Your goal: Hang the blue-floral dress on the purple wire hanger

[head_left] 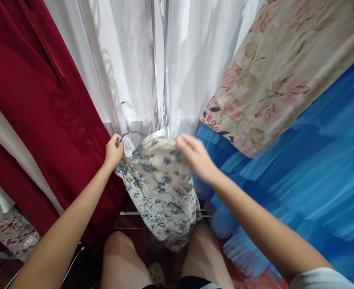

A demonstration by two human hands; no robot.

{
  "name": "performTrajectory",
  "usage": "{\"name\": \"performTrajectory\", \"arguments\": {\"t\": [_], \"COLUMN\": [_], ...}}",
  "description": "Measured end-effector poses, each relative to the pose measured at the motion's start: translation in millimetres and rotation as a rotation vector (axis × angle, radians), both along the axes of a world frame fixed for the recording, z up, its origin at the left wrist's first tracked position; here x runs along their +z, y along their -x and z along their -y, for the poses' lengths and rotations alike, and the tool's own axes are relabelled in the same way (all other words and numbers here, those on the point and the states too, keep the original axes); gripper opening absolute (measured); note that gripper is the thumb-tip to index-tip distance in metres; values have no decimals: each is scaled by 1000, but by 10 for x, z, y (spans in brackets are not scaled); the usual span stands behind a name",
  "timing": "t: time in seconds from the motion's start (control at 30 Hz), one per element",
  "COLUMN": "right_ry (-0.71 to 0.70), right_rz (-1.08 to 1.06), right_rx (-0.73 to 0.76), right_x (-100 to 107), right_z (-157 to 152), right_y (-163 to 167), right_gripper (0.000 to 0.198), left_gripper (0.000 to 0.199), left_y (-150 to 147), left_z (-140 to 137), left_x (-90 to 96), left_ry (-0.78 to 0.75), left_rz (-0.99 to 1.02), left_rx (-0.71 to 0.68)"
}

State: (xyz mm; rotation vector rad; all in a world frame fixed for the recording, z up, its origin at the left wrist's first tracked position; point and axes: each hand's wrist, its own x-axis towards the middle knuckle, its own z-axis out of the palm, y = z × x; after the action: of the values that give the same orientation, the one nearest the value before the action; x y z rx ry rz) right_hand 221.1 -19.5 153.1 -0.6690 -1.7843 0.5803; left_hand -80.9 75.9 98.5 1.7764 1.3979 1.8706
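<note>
A pale floral garment with blue and green flowers hangs over my knees, its top edge folded and blurred. A thin dark hanger rises from its left shoulder, the hook pointing up. My left hand is closed round one arm of the hanger at that shoulder. On the other side my right hand, smeared by motion, pinches the upper edge of the garment. The far end of the hanger is hidden behind the cloth.
Long white fabric hangs straight ahead. Dark red cloth drapes on the left. A beige floral cloth and blue tulle hang on the right. Below lie a metal bar and a cream clog.
</note>
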Motion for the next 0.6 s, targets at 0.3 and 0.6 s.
{"name": "performTrajectory", "arguments": {"t": [0.3,0.6], "right_ry": [-258,-214], "right_rz": [579,488], "right_rx": [68,-389], "right_x": [-715,-1112], "right_z": [67,85], "right_y": [-22,-445], "right_gripper": [102,56], "left_gripper": [26,46], "left_y": [-792,-1528], "left_z": [275,675], "left_x": [-86,77], "left_ry": [291,555], "left_rz": [452,516], "left_rx": [-556,-945]}}
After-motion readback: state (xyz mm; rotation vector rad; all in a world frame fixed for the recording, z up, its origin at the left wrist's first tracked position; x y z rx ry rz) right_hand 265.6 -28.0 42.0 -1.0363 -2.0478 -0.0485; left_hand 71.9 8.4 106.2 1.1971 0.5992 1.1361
